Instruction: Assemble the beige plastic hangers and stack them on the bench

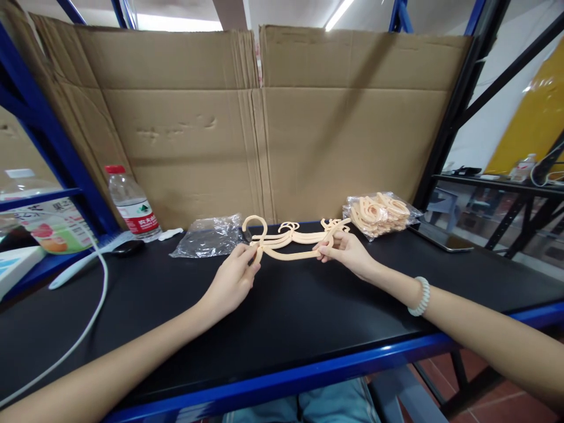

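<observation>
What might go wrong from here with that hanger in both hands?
The left hand grips the peach hanger near its hook, the right hand farther along one arm; uneven force might twist it.
The other hangers show just beyond it, so a forward push might knock or snag them.
The loose clear plastic bag near the left hand might get dragged along.

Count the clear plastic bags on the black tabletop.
2: a flattened bag beyond the left hand, and a packed bag of beige pieces beyond the right hand.
</observation>
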Demonstrator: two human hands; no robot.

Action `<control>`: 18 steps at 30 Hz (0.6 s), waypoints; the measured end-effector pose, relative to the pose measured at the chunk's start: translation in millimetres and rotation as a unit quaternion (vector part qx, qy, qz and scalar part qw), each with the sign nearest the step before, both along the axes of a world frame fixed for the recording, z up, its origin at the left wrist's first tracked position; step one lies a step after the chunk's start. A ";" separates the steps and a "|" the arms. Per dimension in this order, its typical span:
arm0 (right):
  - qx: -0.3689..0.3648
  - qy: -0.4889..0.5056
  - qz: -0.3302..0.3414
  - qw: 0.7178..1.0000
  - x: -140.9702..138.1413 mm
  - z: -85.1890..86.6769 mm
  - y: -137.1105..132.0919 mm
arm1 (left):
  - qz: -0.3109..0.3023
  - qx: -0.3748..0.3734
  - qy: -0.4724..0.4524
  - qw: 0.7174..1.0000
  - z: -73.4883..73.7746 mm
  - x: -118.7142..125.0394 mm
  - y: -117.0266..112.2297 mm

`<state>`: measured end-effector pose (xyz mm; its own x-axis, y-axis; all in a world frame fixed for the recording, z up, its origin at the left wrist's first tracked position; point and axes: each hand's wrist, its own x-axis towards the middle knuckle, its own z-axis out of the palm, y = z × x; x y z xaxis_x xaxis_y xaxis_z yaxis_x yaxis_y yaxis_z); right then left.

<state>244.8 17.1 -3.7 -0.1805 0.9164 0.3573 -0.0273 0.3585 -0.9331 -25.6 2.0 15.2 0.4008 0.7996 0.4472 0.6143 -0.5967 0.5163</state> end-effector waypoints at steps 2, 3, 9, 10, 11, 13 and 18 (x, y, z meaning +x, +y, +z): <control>0.004 0.007 -0.009 1.000 4.5 2.3 2.7 | 0.014 -0.007 0.023 1.000 -0.6 -1.0 5.5; -0.008 0.032 -0.015 0.999 7.9 3.2 4.9 | 0.021 -0.001 0.041 0.999 -0.9 -1.6 8.2; -0.146 0.075 -0.018 0.986 48.8 12.8 23.3 | 0.017 0.061 0.097 0.993 -8.6 -2.2 18.9; -0.169 0.031 -0.007 0.985 57.2 15.5 25.4 | 0.009 0.060 0.099 0.993 -10.7 -1.4 19.4; -0.180 -0.015 0.001 0.984 64.7 18.4 27.0 | 0.001 0.059 0.104 0.993 -12.6 -0.5 19.4; -0.153 -0.082 -0.012 0.985 75.4 24.0 27.9 | -0.012 0.056 0.118 0.991 -15.6 1.4 18.6; 0.082 -0.276 -0.022 0.957 71.3 35.2 17.3 | -0.052 0.063 0.135 0.987 -20.4 2.2 17.5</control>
<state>316.2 34.5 31.5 -0.3460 0.8669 0.3587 0.4720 0.4913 -0.7320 -23.5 19.5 -5.3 0.5961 0.6925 0.4063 0.6512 -0.7130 0.2599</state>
